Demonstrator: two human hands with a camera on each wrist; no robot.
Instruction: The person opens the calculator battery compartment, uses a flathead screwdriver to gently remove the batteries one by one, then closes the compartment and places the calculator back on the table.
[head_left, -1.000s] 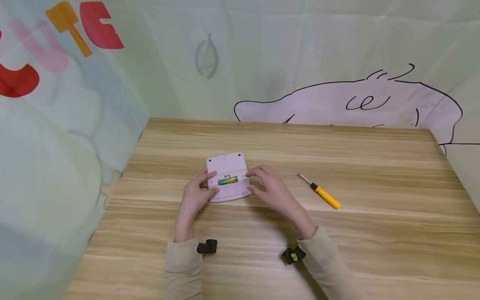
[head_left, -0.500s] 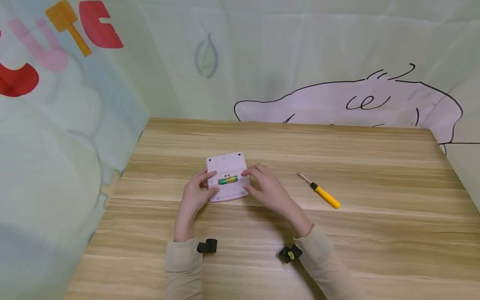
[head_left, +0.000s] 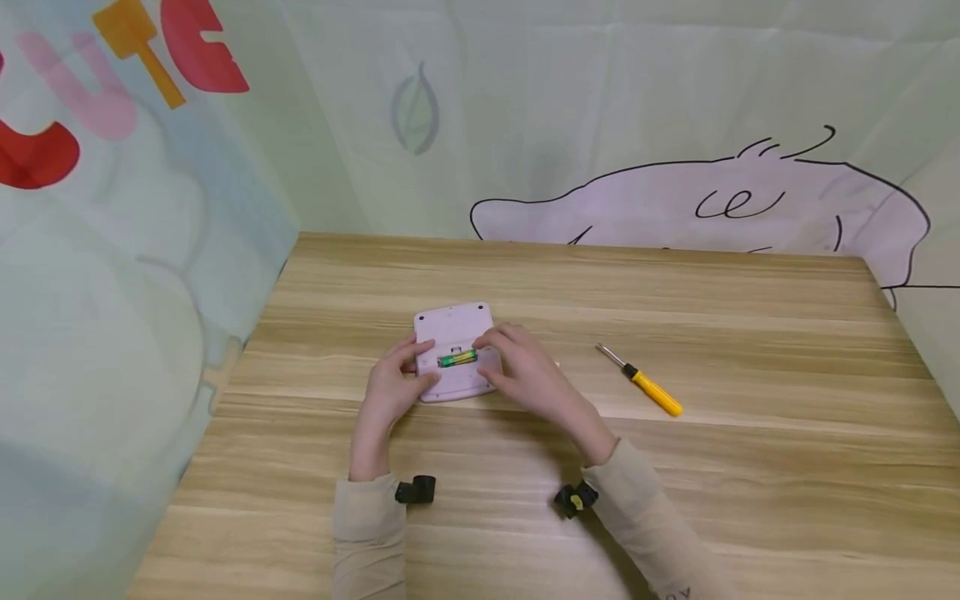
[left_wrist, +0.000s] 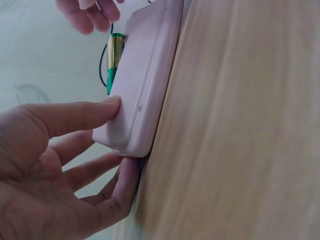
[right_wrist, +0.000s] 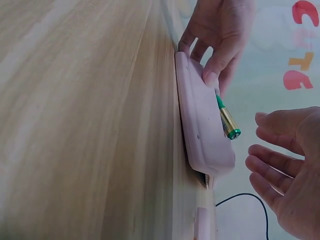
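A flat, pale pink battery-powered device (head_left: 453, 321) lies back side up on the table, its kind not shown from this side. A green and gold battery (head_left: 457, 358) sits in its compartment, one end standing out above the casing in the right wrist view. My left hand (head_left: 393, 383) grips the device's left edge, thumb (left_wrist: 107, 109) on the upper face and fingers at the side and underneath. Over the device's right part hovers my right hand (head_left: 532, 375). Its relaxed fingers (right_wrist: 270, 160) are spread apart near the battery's raised end, touching nothing in the right wrist view.
To the right lies a screwdriver (head_left: 641, 381) with a yellow handle, its tip pointing up and left. A small pink piece (right_wrist: 202, 224) rests on the wooden table (head_left: 750, 333) beyond the device. Printed cloth (head_left: 600, 100) hangs behind the table.
My right hand has moved left, from the device's right edge to over its back near the battery. The left hand keeps its hold, and the device stays in place.
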